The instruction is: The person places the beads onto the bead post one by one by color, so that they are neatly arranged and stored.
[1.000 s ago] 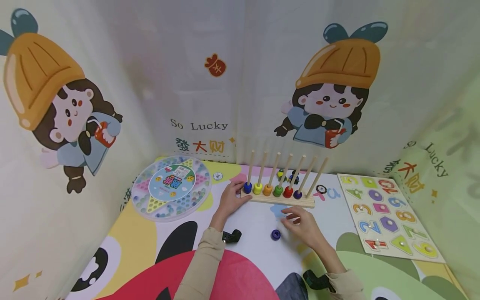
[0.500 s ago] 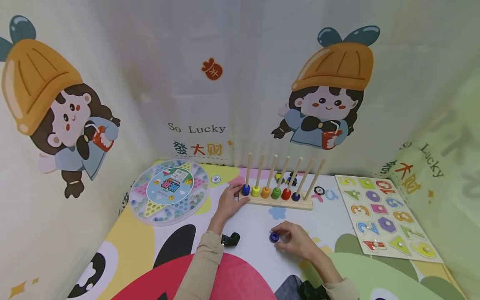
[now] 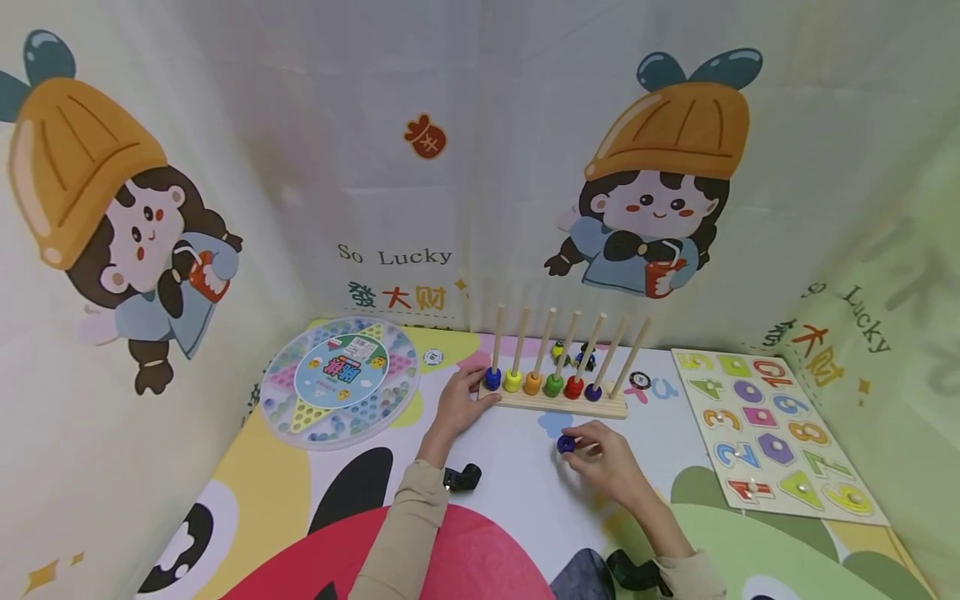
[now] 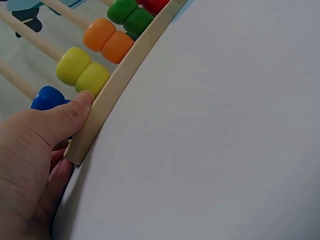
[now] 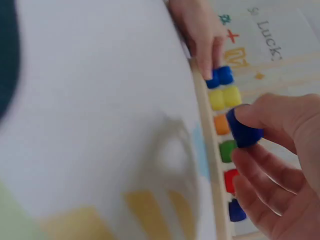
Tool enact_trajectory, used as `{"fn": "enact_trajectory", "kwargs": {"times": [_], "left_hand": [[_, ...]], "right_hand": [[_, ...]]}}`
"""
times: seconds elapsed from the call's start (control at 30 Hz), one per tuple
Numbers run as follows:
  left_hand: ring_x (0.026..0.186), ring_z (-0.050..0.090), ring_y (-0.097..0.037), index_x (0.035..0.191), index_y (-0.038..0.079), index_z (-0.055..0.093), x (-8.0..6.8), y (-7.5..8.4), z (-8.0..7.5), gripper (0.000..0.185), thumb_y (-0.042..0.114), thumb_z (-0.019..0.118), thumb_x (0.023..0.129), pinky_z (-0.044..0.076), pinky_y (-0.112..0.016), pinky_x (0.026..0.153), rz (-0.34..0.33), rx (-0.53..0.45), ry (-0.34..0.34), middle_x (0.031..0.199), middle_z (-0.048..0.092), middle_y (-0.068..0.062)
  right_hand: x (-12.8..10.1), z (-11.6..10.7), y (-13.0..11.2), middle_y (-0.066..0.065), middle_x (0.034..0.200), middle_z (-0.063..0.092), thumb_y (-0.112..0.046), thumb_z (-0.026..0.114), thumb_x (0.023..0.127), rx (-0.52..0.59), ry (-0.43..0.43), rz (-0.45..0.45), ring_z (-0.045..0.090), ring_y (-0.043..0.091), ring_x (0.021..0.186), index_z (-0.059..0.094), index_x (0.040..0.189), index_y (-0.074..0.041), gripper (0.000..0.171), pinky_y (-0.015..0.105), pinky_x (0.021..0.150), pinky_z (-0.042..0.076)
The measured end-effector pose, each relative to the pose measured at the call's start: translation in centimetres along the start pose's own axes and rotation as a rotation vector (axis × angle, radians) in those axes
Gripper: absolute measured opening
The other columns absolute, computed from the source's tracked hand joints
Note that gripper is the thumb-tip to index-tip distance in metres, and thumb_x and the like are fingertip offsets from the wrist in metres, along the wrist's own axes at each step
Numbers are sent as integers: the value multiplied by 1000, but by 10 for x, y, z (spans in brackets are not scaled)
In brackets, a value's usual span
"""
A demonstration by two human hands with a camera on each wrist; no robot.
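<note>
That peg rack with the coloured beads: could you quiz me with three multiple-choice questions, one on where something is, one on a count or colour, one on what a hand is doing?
1. Where does the number puzzle board lie relative to the peg rack?
A. to its right
B. to its left
C. on top of it

2. How many upright pegs does the peg rack have?
A. four
B. seven
C. ten

3. What is the right hand doing?
A. lying flat on the mat
B. pinching a dark blue bead
C. gripping a peg

Answers:
1. A, the head view shows the board by the right wall.
2. B, seven wooden pegs rise from the base; the last on the right carries no bead.
3. B, the right wrist view shows the bead pinched in the fingers, while the left hand holds the rack's left end.
</note>
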State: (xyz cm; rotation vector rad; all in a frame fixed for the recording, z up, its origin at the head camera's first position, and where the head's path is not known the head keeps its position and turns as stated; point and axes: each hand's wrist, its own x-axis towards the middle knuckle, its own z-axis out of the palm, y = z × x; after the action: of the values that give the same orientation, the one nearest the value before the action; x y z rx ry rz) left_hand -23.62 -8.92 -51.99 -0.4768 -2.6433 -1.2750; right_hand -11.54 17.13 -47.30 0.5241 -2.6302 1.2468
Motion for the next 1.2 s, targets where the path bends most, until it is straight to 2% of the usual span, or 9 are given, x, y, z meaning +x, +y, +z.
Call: {"fn": "enact_trajectory", "kwargs": {"times": [0.23, 0.37, 0.53, 0.63, 0.73, 0.87, 1.07, 1.2], "left_hand": [[115, 56, -30, 133, -4, 59, 1, -1, 1, 61, 25, 81, 83, 49, -41, 95, -9, 6, -6, 135, 56, -15], [116, 56, -31, 133, -4, 59, 2, -2, 0, 61, 26, 80, 84, 49, -42, 96, -6, 2, -3, 135, 56, -15], [114, 56, -29, 133, -4, 59, 3, -3, 1, 61, 27, 80, 84, 49, -41, 96, -8, 5, -9, 135, 56, -14], [114, 57, -28, 133, -4, 59, 3, -4, 1, 61, 28, 80, 84, 49, -40, 95, -10, 2, -11, 135, 56, -14], [114, 57, -29, 133, -3, 59, 2, -4, 2, 61, 27, 80, 84, 49, -40, 95, -17, -4, -12, 135, 56, -14], [113, 57, -29, 133, -4, 59, 2, -3, 1, 61, 27, 80, 84, 50, -39, 94, -21, -8, -12, 135, 56, -14], [112, 58, -28, 133, -4, 59, 1, -2, -1, 61, 27, 80, 84, 51, -39, 93, -14, -12, -16, 134, 56, -15], [112, 58, -28, 133, -4, 59, 1, -1, -1, 61, 28, 80, 84, 51, -39, 93, -11, -6, -21, 135, 56, -14]], "right_hand": [[19, -23, -3, 18, 94, 67, 8, 79, 73, -16, 269, -17, 68, 34, 76, 71, 105, 8, 33, 27, 59, 57], [32, -33, -11, 18, 93, 68, 7, 79, 74, -39, 380, -16, 68, 36, 77, 71, 106, 6, 33, 29, 60, 58], [43, -43, -20, 17, 92, 68, 7, 80, 74, -26, 443, 10, 68, 24, 78, 71, 106, 6, 33, 25, 63, 57], [47, -47, -26, 18, 94, 69, 5, 81, 75, 0, 447, 21, 68, 26, 80, 71, 105, 7, 31, 18, 65, 54], [51, -50, -31, 17, 95, 69, 2, 81, 77, 0, 451, 29, 67, 16, 80, 72, 105, 6, 31, 18, 66, 54], [58, -58, -38, 16, 94, 68, 1, 81, 77, -21, 482, 20, 55, -9, 78, 72, 106, 5, 31, 18, 65, 54], [67, -73, -47, 19, 99, 68, 0, 78, 79, -38, 555, 17, 54, -12, 81, 71, 107, 6, 30, 10, 66, 48], [74, -84, -52, 19, 106, 67, -2, 76, 83, -35, 610, 41, 59, 1, 86, 70, 111, 6, 30, 11, 71, 46]]}}
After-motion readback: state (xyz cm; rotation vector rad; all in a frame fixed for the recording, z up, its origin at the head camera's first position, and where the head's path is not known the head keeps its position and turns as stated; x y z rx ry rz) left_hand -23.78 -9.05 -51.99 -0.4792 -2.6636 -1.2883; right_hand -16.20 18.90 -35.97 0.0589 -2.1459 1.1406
